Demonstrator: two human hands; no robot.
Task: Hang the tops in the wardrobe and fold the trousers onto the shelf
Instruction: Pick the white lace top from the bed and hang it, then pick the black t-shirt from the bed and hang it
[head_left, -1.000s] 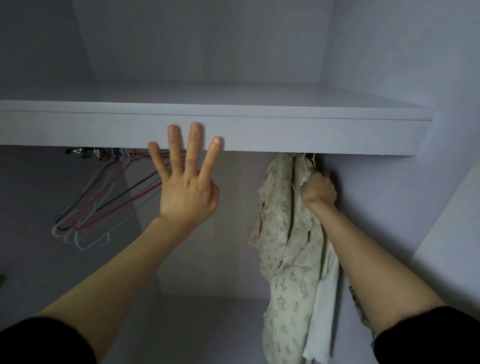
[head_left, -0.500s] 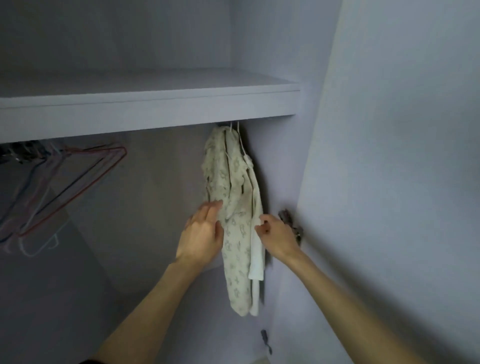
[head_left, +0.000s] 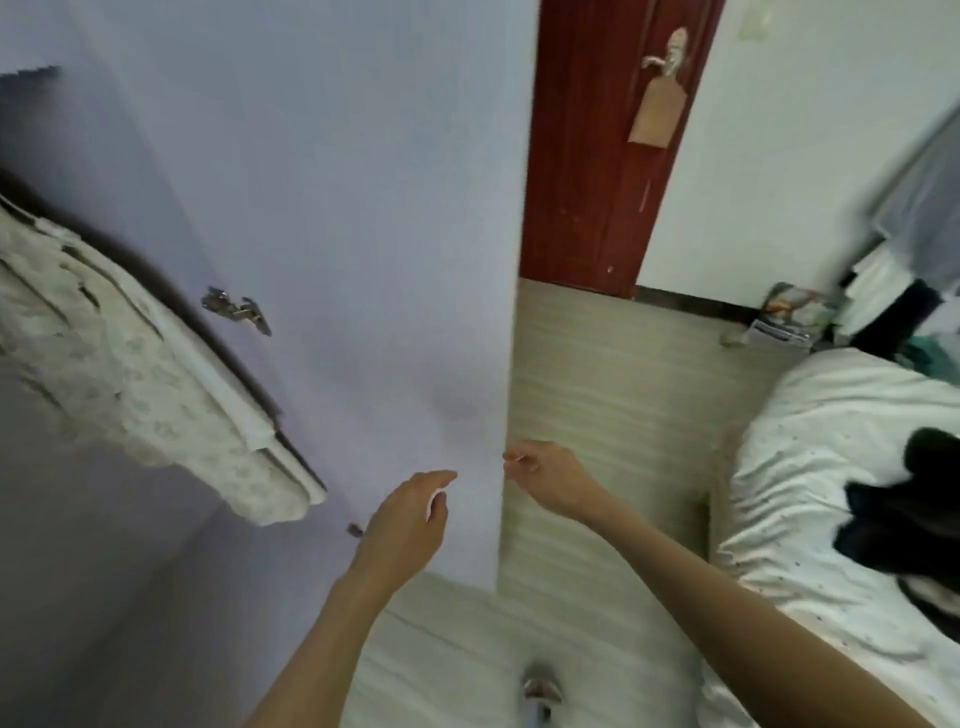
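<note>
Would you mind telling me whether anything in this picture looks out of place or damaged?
Two things stand out. A dark garment lies crumpled on the white bed rather than put away, and the red-brown door shows pale scuffs on its lower part. The patterned top in the wardrobe seems fine; its slant looks like camera tilt.

The patterned top (head_left: 130, 395) is blurred, cut off at the left edge, its hanger hidden.

Cream patterned top (head_left: 130, 384) w/ white top (head_left: 249, 415) behind it, both hanging inside wardrobe (head_left: 337, 208) at left. Dark garment (head_left: 909, 519) lying crumpled on bed, far right.
</note>
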